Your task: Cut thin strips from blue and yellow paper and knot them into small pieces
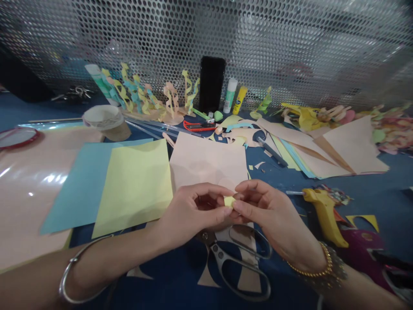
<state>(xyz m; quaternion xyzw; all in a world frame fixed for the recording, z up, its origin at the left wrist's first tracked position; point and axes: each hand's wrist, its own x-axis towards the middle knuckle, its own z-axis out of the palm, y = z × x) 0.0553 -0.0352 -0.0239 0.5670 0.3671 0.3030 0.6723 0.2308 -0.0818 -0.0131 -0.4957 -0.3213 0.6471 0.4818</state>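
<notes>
A small piece of yellow paper [229, 201] is pinched between my two hands, near the middle of the view. My left hand [200, 206] grips its left side with thumb and fingers. On the other side, my right hand [263, 204] has its thumb and fingertips on the same piece. Just beneath the hands lies a pair of metal scissors [222, 256], with cut paper scraps around it. Behind them is a pale pink sheet [206, 159]. A yellow sheet [135, 185] overlaps a blue sheet [80, 185] to the left.
A yellow glue gun [325, 215] lies at right, below fanned paper [348, 150]. Along the perforated metal panel [258, 38] stand a phone [212, 84], a glue stick [230, 95] and curled paper decorations [135, 92]. A tape roll [106, 120] and red box cutter [199, 125] sit nearer.
</notes>
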